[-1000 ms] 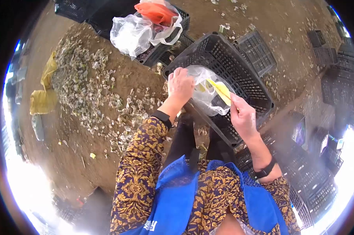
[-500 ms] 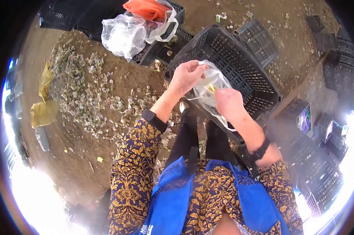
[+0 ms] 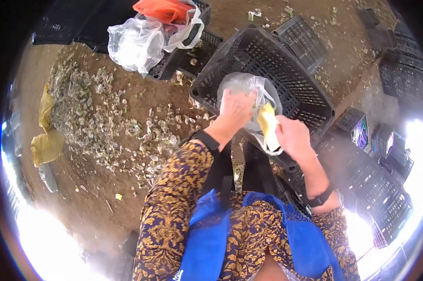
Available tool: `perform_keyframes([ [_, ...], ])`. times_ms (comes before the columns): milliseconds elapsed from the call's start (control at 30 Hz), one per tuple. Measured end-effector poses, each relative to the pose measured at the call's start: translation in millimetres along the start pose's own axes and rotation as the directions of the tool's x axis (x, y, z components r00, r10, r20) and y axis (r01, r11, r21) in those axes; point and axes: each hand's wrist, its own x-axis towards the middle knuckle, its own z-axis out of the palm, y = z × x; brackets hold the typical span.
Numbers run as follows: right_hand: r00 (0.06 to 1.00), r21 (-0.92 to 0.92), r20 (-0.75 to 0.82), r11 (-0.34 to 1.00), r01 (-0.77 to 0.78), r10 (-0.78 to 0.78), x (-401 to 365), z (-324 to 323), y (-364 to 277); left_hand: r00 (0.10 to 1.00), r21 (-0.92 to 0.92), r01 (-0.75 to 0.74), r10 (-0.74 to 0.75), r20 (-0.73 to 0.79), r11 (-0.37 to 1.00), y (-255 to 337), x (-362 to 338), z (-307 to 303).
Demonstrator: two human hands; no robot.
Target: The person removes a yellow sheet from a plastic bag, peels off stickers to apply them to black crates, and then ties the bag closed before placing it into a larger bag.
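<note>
A clear plastic bag (image 3: 239, 82) spreads over the near-left rim of a large black plastic crate (image 3: 310, 93). My left hand (image 3: 238, 110) is at the bag's near side, its fingers bent into the film and partly hidden by it. Beside it, my right hand (image 3: 295, 139) pinches a yellow-and-white strip (image 3: 267, 124) that looks like paper or a label. The strip stands in front of the bag's right side, its lower end close to a white bag edge (image 3: 273, 152).
Another black crate (image 3: 162, 70) at upper left carries white bags (image 3: 134, 44) and an orange bag (image 3: 162, 9). A crate (image 3: 303, 42) lies beyond the large one. Pale plant scraps (image 3: 103, 112) litter the dirt floor at left; stacked crates (image 3: 371, 182) stand at right.
My left hand has moved down and right, against the bag, which has puffed wider. The yellow-and-white strip, mostly hidden before, now shows in my right hand, which has shifted right.
</note>
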Motion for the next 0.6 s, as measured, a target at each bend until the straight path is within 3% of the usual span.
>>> perform_keyframes([
  [67,0.998,0.024,-0.049,0.999,0.045,-0.044,-7.4,10.4,-6.0,0.986,0.109,0.05,-0.066,0.152,0.993,2.0,13.6,14.9],
  [133,0.998,-0.016,-0.048,0.999,0.038,-0.038,-8.0,20.4,-7.4,0.978,0.1,0.059,-0.077,0.194,0.993,-2.9,25.9,8.9],
  [200,0.997,-0.07,-0.062,0.997,-0.041,0.037,-1.1,18.2,-4.1,0.965,-0.122,0.224,-0.202,0.168,0.967,-9.2,28.3,-0.4],
  [233,0.993,-0.127,-0.072,0.986,-0.105,0.096,0.2,16.0,-6.2,0.979,-0.238,0.201,-0.203,0.016,0.95,-14.5,25.8,-7.1],
  [267,0.992,-0.109,-0.1,0.99,-0.094,0.083,0.6,9.1,-7.9,0.981,-0.229,0.191,-0.193,0.016,0.954,-18.1,25.4,-15.3],
  [367,0.978,-0.039,-0.207,0.999,-0.031,0.022,12.7,-0.3,-25.7,0.968,-0.298,0.252,-0.242,0.07,0.921,-23.1,14.3,-32.1],
  [500,0.97,-0.178,-0.163,0.972,0.153,-0.183,41.5,44.5,-30.1,0.924,-0.498,0.291,-0.375,-0.076,0.817,-25.8,0.3,-19.0],
  [533,0.955,-0.206,-0.149,0.953,0.223,-0.256,53.1,49.8,-35.3,0.916,-0.502,0.331,-0.4,-0.032,0.799,-23.4,-3.2,-23.6],
  [600,0.97,-0.205,-0.075,0.956,0.212,-0.232,71.5,55.7,-37.6,0.927,-0.506,0.284,-0.368,-0.072,0.814,-21.4,-8.1,-23.4],
])
